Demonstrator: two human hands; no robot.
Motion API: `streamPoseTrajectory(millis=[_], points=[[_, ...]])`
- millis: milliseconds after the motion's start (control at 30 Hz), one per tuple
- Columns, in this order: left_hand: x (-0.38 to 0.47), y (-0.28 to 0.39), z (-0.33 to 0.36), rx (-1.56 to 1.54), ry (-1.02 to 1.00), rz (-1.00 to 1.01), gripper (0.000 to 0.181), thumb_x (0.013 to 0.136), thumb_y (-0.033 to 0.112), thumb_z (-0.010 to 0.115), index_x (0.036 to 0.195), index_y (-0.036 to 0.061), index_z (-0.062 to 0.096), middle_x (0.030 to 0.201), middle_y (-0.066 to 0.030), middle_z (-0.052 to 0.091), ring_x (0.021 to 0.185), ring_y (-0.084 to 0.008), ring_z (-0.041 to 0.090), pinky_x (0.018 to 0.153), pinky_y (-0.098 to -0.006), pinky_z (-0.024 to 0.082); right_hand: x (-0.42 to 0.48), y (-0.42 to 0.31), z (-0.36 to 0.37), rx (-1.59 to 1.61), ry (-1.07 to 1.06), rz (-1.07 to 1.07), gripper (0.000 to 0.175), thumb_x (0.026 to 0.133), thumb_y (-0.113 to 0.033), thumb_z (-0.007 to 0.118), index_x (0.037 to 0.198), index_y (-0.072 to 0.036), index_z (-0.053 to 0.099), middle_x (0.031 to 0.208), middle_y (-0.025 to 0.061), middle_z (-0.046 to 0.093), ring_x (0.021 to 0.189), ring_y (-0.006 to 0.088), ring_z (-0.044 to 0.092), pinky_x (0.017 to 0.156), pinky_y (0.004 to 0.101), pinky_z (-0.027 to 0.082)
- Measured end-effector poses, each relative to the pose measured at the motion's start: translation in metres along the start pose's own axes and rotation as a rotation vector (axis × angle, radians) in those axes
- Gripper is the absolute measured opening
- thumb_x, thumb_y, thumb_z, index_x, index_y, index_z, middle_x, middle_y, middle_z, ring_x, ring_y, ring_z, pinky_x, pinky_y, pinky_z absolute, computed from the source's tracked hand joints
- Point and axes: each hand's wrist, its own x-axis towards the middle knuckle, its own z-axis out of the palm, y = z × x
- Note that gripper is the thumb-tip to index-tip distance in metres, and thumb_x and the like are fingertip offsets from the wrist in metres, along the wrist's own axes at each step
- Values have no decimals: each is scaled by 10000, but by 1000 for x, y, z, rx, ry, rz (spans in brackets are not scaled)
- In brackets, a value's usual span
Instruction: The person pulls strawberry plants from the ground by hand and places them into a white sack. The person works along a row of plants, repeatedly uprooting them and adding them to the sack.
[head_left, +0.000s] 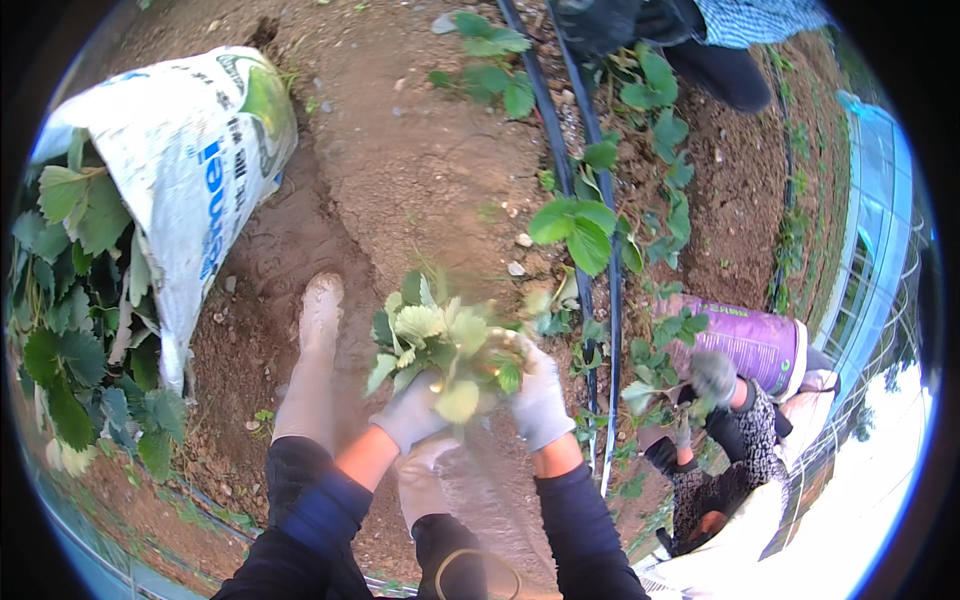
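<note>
My left hand (414, 411), in a pale work glove, is closed around a bunch of leafy strawberry plants (424, 330) in front of my legs. The leaves show pale undersides and partly hide the fingers. At the bunch's right side my right hand (538, 397), gloved too, has its fingers at some small green leaves (508, 375); motion blur hides whether they grip them. On the left lies a white printed sack (195, 150), its mouth full of cut or pulled strawberry plants (82, 330).
Black drip hoses (615, 300) run along the soil bed beside growing strawberry plants (581, 229). At the right, a co-worker's gloved hand (712, 379) is near plants and a purple sack (750, 341). Another person's dark-clad leg (716, 75) is at the top. My boots (321, 322) stand in the furrow.
</note>
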Motion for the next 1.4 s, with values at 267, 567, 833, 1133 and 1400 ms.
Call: streamPoseTrajectory(millis=[267,567,833,1133,1400], points=[[-16,-71,18,106,321,54,400,939,169,473,1321,51,464,1316,-128,508,1155,-240,531,941,-337,444,-21,32,34,-391,94,-427,757,755,46,598,1431,8,259,1389,192,436,1274,296,452,1048,322,358],[18,31,29,-864,1077,64,388,872,61,585,1236,-33,488,1225,-167,552,1048,-213,578,853,-298,488,-28,-9,72,55,-205,-245,847,859,-224,649,1464,43,120,1506,213,231,1399,232,225,1091,317,268],[2,-21,-38,-1322,413,-102,398,978,344,396,1211,46,520,1085,-107,608,974,-231,596,863,-360,491,-12,-20,67,277,-185,-19,506,923,-163,569,1361,33,407,1351,183,484,1247,216,467,1045,312,356],[10,24,-42,-1204,649,-307,267,917,254,547,1113,74,567,953,-48,639,824,-168,640,711,-342,562,70,-113,-95,60,714,-363,240,899,-245,631,987,-24,663,781,30,668,584,62,568,482,172,398],[20,18,-41,-1193,541,-317,299,913,288,571,1119,72,570,986,-46,638,854,-168,637,734,-328,546,147,-132,-133,-1026,653,147,449,846,-462,561,1025,-66,674,1052,172,661,1003,338,626,883,426,468]])
